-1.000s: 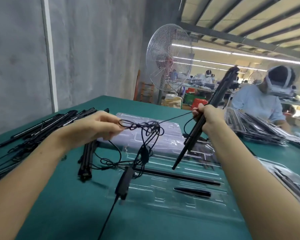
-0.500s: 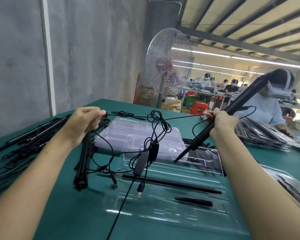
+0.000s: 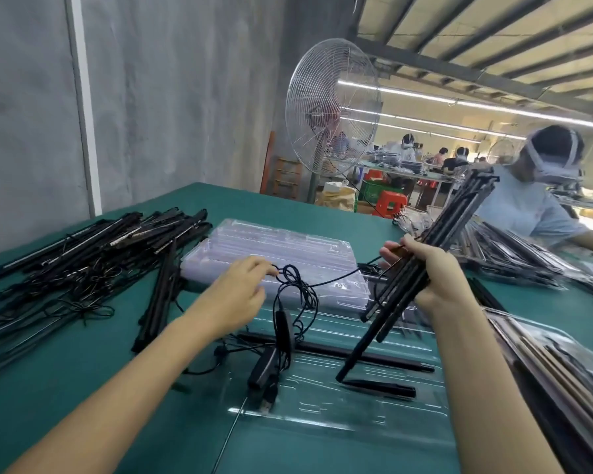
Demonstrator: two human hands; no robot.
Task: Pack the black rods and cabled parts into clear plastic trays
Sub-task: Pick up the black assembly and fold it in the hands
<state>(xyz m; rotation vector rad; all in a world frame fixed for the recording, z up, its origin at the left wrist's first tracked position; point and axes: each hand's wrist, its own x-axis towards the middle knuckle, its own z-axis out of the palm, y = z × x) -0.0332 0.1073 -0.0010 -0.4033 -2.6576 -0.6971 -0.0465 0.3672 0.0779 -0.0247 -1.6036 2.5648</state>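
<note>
The left hand (image 3: 240, 295) pinches a looped cable (image 3: 298, 285) at its fingertips; the loops hang just right of the fingers, above the near tray (image 3: 322, 415). The right hand (image 3: 435, 271) has its fingers curled round a bundle of rods (image 3: 384, 313), tilted, with the low ends over that tray. A taut stretch of cable runs between the hands. One long rod (image 3: 339, 350) lies in the tray on the green surface (image 3: 83, 371).

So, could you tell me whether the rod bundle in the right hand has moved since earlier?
Yes: the rod bundle has swung nearer, its lower tip now past the long rod in the tray.
</note>
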